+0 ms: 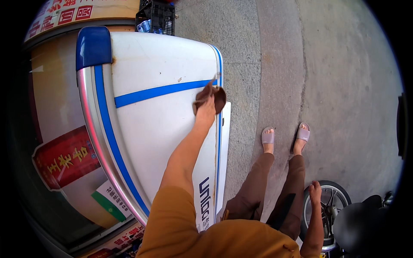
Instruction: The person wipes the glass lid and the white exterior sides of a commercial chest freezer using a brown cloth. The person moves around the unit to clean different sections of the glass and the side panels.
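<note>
A brown cloth (pixel 201 99) is bunched in my left hand (pixel 207 108), pressed on the white side panel (pixel 155 129) of a large blue-striped cabinet, close to its edge. The cloth lies just beside a blue stripe (pixel 164 91) that crosses the panel. Small dark marks and a rust spot show on the panel. My right hand (pixel 315 192) hangs low at my side in front of a motorcycle wheel, with nothing seen in it; its fingers look loosely curled, but how far is unclear.
A black plastic crate (pixel 163 19) with blue-and-white items stands beyond the cabinet. A wheel with a black tyre (pixel 342 190) is near my right leg. Signs with writing, one red (pixel 67 158), are behind the cabinet's metal trim. My sandalled feet are on grey paving (pixel 280 80).
</note>
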`<state>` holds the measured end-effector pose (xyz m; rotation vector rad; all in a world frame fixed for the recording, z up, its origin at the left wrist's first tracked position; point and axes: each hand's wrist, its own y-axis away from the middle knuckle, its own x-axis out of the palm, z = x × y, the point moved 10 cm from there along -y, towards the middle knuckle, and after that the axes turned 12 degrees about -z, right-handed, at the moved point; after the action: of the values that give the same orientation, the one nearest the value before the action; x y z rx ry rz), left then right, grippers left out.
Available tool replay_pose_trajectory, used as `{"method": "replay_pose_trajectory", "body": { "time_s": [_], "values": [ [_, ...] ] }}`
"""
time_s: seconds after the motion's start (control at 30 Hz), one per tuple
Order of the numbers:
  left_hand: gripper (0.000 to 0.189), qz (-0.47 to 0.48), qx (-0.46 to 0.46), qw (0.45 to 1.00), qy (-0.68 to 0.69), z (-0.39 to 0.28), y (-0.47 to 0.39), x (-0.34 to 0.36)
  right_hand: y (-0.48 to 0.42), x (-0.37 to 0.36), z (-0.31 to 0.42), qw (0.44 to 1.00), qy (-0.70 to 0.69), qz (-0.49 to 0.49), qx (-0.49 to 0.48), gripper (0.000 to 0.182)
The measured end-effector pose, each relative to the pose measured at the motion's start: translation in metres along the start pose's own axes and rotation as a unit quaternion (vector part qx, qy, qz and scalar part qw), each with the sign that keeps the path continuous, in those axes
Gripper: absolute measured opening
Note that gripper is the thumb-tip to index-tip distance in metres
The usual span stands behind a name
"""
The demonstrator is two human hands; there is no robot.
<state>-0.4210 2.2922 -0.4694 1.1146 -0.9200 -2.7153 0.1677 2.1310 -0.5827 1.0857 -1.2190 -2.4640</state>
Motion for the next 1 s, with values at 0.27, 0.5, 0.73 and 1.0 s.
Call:
{"method": "replay_pose_trajectory", "body": {
  "time_s": [0.27,0.5,0.73,1.0],
  "values": [
    [0.031,0.241,0.38,0.885,0.118,-0.23,0.361,-0.014,-0.009,-0.021,0.028,0.999,-0.017,-0.03,-0.032,0.031],
    [0.02,0.248,0.29,0.887,0.262,-0.223,0.469,-0.079,-0.005,-0.027,0.045,0.998,-0.052,-0.006,-0.022,0.026],
    [0.024,0.358,0.112,0.875,0.307,-0.157,0.39,-0.106,-0.016,-0.055,0.067,0.997,-0.063,-0.015,-0.052,0.026],
    [0.033,0.039,-0.429,0.621,0.655,0.047,0.212,-0.165,-0.133,-0.083,0.05,0.978,0.052,-0.076,-0.185,0.03]
  ]
}}
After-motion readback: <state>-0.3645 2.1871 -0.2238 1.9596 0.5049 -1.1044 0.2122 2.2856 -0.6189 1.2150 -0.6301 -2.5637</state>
